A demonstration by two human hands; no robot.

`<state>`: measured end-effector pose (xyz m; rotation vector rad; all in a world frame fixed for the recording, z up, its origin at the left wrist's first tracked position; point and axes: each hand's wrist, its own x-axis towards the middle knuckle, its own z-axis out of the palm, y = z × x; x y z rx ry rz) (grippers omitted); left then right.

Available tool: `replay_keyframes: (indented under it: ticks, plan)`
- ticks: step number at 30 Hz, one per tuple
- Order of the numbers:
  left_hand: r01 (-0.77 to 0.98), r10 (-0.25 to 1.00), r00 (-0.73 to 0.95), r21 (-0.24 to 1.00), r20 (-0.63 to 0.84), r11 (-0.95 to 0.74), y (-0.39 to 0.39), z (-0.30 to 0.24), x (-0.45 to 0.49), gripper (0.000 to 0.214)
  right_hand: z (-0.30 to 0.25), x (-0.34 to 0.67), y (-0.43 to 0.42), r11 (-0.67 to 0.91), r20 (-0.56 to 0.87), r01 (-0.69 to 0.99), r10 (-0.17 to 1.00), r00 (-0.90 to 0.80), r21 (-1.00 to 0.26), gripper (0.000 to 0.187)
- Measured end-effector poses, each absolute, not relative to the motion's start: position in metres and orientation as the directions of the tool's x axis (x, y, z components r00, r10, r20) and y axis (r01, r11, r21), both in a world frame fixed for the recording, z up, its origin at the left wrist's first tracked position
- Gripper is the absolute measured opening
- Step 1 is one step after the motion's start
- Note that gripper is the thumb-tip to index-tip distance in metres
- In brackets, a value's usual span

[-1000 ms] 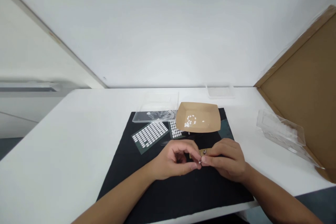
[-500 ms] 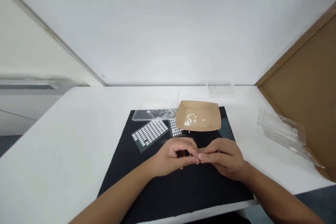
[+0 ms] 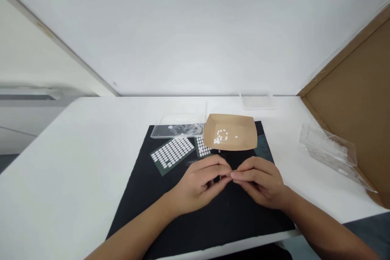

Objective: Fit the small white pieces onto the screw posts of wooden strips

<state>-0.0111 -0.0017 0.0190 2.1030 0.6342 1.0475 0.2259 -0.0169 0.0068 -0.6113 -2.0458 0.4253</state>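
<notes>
Roughly mid-mat (image 3: 213, 219), left hand (image 3: 198, 183) and right hand (image 3: 258, 183) met fingertip to fingertip, both pinched closed. Whatever sat between the tips was hidden, couldn't tell. Tray (image 3: 243, 128) with white bits lay just behind the hands at the mat's far edge, not touching them. Dot sheet (image 3: 172, 152) lay behind the left hand, near the mat's far-left corner.

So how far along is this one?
Done: a small cluster of white bits lies in the brown tray. In hand: left hand and right hand meet fingertip to fingertip over the black mat, pinching something too small to make out. Left: the dot sheet beside the tray looks almost full, so most seems still to do.
</notes>
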Motion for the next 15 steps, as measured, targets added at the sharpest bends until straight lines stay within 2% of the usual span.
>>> replay_keyframes:
  ticks: [5, 8, 11, 15]
  plan:
    - [0.139, 0.721, 0.450, 0.756, 0.527, -0.640, -0.006, 0.011, -0.006, 0.011, 0.008, 0.224, -0.016, 0.812, 0.683, 0.259, 0.582, -0.442, -0.523, 0.029]
    - [0.136, 0.771, 0.398, 0.799, 0.498, -0.586, -0.008, 0.008, -0.005, 0.010, 0.008, 0.223, -0.016, 0.807, 0.682, 0.255, 0.588, -0.435, -0.533, 0.024]
    - [0.047, 0.843, 0.381, 0.902, 0.381, -0.429, -0.010, 0.005, -0.005, 0.006, 0.007, 0.224, -0.016, 0.807, 0.688, 0.244, 0.587, -0.426, -0.537, 0.023]
    - [-0.120, 0.904, 0.404, 0.988, 0.137, -0.095, -0.013, 0.000, -0.004, 0.011, 0.007, 0.225, -0.015, 0.811, 0.696, 0.255, 0.583, -0.419, -0.526, 0.026]
